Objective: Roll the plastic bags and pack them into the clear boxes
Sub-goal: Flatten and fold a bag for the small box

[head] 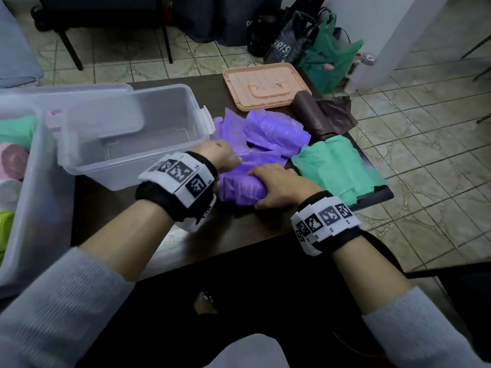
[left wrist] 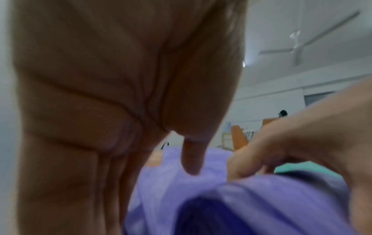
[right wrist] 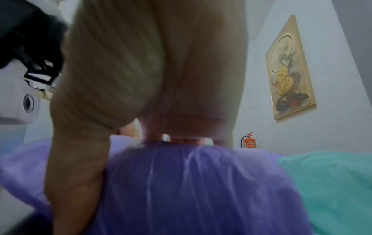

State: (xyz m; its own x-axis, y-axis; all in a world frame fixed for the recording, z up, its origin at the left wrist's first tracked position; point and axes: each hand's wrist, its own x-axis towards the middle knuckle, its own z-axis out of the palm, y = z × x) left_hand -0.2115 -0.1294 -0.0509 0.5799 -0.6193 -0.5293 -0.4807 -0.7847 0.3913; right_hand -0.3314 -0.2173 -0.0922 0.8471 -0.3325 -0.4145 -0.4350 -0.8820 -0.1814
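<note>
A purple plastic bag [head: 268, 131] lies spread on the dark table [head: 239, 235], its near end wound into a thick roll [head: 239, 191]. My right hand [head: 276, 184] grips the roll's right end, fingers curled over the top and thumb at the near side. My left hand [head: 228, 162] is at the roll's far left, fingers tucked down into the purple plastic with their tips hidden. In the left wrist view its thumb [left wrist: 191, 160] touches the bag [left wrist: 261, 206]. The right wrist view shows the roll [right wrist: 191, 182] under my palm. An empty clear box [head: 127, 134] stands just left of the hands.
A second clear box [head: 24, 208] at the far left holds several rolled bags. A green bag [head: 337, 166] lies folded to the right, a brown bag [head: 318, 115] behind it, a peach lid [head: 265, 86] at the back. The table's right edge is close.
</note>
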